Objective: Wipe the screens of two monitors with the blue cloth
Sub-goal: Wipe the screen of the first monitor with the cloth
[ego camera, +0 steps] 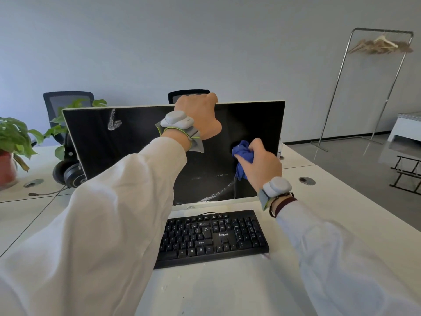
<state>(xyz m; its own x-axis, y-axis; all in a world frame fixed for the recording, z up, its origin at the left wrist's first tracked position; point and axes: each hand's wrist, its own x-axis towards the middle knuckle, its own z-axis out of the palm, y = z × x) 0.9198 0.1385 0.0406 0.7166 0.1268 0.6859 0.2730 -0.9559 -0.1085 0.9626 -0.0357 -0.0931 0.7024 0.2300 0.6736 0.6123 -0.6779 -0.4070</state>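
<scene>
The monitor was gripped at its top edge by the left hand, fingers curled over the rim, apparently so that it was steadied against wiping pressure. The blue cloth was bunched in the curled fingers of the right hand and pressed to the screen's right part, arm outstretched. White smears were seen at upper left and near the bottom edge.

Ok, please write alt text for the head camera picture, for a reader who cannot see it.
A person's right hand holds a bunched blue cloth against the screen of a black monitor, at its right, while the left hand grips its top edge. White smears show at the screen's upper left and bottom; a keyboard lies in front.
</scene>
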